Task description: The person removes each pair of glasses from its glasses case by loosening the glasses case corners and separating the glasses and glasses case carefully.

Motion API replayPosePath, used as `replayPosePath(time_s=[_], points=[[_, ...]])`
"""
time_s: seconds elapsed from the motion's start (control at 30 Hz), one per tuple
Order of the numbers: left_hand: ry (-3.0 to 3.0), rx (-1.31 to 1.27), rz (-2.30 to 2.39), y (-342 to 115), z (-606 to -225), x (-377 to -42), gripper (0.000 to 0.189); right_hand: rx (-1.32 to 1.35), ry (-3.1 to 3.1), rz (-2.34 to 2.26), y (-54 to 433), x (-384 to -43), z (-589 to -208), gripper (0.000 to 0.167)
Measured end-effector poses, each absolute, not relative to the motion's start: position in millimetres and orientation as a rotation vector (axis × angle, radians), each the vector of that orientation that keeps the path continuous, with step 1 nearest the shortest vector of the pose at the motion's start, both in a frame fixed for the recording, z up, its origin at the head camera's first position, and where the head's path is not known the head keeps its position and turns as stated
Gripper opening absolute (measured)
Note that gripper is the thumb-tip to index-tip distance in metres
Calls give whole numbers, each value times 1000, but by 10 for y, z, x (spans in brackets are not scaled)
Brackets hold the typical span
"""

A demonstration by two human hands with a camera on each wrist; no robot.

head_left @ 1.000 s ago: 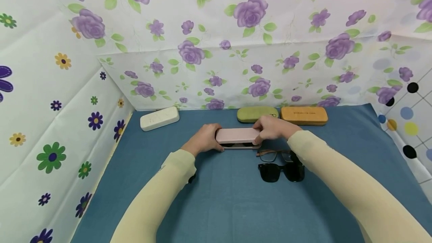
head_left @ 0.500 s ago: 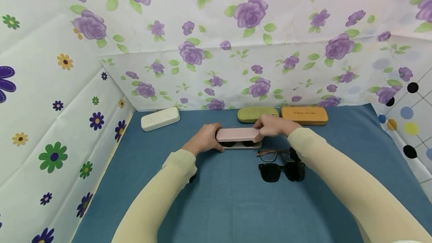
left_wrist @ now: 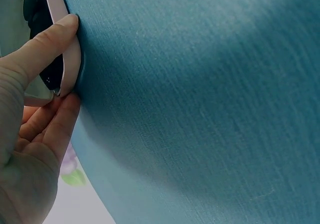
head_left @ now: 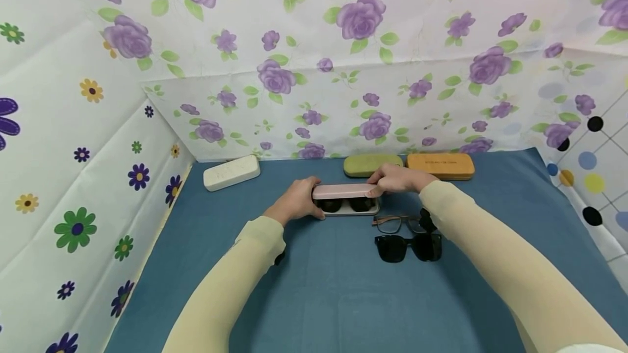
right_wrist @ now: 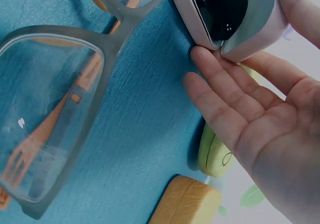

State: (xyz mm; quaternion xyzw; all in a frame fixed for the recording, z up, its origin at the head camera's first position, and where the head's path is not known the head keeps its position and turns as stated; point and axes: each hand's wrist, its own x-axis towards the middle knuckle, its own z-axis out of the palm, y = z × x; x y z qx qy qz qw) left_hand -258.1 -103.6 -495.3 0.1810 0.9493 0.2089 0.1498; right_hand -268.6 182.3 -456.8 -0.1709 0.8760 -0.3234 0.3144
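A pink glasses case (head_left: 340, 192) lies on the blue cloth in the head view, its lid partly raised. Dark sunglasses (head_left: 361, 205) show inside it. My left hand (head_left: 296, 200) grips the case's left end; in the left wrist view the thumb (left_wrist: 47, 41) presses the base's front edge, with fingers at the end. At the right end my right hand (head_left: 396, 180) holds the lid. The right wrist view shows that thumb (right_wrist: 302, 9) on the lid and the fingers beneath, near the hinge. Clear-lens glasses (head_left: 392, 225) and black sunglasses (head_left: 409, 248) lie in front of the right hand.
Behind the hands stand a green case (head_left: 368, 165) and an orange-yellow case (head_left: 440, 165), side by side along the floral backdrop (head_left: 294, 119). A white case (head_left: 231, 172) sits at the back left. Blue cloth (head_left: 338, 287) covers the table.
The pink case's lid has tilted further up and back, so more of the sunglasses inside shows. Both hands stay at its ends, with the right hand moving slightly with the lid.
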Motion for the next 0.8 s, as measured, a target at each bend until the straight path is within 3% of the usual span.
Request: replayPosePath(time_s=[0.5,0.8], points=[[2723,458,632,-1043,-4935,-2557,98,-381,2226,-939,1838,-2730,-4597,59],[2681,406,702,-1065,-4945,-2564,81,-179,2103,-1116,1894,-2778,-4633,65]])
